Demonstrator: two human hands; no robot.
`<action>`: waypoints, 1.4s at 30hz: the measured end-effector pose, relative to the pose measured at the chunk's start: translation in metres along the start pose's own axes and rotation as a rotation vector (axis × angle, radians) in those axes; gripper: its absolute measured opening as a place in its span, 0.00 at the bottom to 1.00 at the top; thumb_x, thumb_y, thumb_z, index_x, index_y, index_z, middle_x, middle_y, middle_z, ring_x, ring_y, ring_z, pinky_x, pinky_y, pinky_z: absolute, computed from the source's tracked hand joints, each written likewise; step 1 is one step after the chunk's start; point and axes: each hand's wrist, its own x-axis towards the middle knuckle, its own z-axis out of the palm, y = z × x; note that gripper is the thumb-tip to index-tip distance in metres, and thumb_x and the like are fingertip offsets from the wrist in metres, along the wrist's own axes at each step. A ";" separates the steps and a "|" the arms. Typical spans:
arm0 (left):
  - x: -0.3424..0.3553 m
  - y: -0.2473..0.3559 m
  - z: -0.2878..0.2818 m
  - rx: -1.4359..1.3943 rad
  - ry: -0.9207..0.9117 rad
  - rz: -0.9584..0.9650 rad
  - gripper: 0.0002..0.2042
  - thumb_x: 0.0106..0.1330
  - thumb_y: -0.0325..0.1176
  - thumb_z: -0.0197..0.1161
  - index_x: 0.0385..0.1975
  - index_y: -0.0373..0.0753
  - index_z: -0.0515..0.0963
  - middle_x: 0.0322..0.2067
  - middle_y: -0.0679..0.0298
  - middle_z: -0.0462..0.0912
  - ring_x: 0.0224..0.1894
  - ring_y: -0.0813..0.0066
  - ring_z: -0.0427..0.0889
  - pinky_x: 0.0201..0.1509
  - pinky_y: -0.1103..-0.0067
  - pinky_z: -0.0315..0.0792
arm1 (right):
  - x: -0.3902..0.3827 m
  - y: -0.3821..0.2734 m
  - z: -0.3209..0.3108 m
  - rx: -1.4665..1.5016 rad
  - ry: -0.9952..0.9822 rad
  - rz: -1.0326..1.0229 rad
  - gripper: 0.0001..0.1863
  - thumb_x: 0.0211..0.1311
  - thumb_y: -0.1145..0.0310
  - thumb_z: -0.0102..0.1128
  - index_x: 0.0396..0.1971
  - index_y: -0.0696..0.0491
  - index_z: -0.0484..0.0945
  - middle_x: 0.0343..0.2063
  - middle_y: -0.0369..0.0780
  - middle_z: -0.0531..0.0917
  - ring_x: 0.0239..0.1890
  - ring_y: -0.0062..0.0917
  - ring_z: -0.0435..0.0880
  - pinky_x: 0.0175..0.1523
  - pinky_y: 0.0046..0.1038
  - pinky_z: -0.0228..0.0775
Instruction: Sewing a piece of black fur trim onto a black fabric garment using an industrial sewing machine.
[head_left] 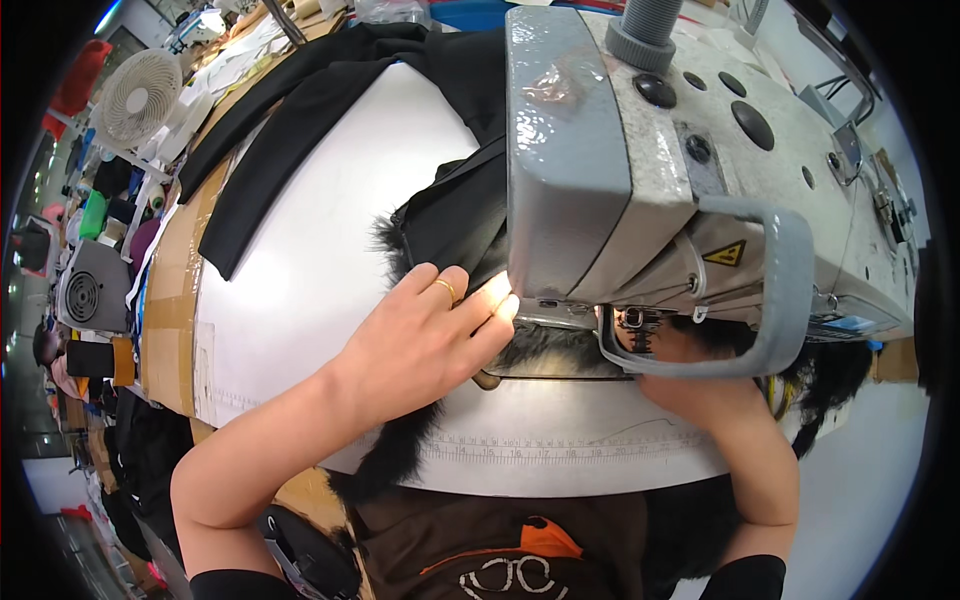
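Note:
A grey and white industrial sewing machine (pixel 570 160) stands over a white metal work plate. Beneath its head lies a black garment piece (pixel 450 220) with dark, pale-based fur (pixel 560 350). My left hand (pixel 425 335), with a ring on one finger, rests at the left of the machine head. Its fingers are bent together over the fur-edged piece, fingertips by the lit spot. My right hand (pixel 690 385) reaches under the machine's grey loop guard (pixel 785 290), at the right end of the fur. The guard and machine body hide its fingers.
A black garment (pixel 290 150) with long sleeves or legs spreads across the plate's far left. A printed ruler scale (pixel 540 455) runs along the near edge. Fur hangs over that edge (pixel 390 465). Farther left are a white fan (pixel 140 95), a grey round-grilled unit (pixel 95 285) and clutter.

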 end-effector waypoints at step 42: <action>0.013 -0.002 0.003 -0.100 0.021 -0.015 0.11 0.62 0.33 0.65 0.44 0.45 0.79 0.41 0.68 0.79 0.46 0.67 0.77 0.47 0.73 0.69 | -0.020 0.053 0.015 -0.160 -0.113 0.068 0.30 0.63 0.65 0.60 0.67 0.43 0.78 0.72 0.51 0.71 0.77 0.51 0.65 0.79 0.59 0.54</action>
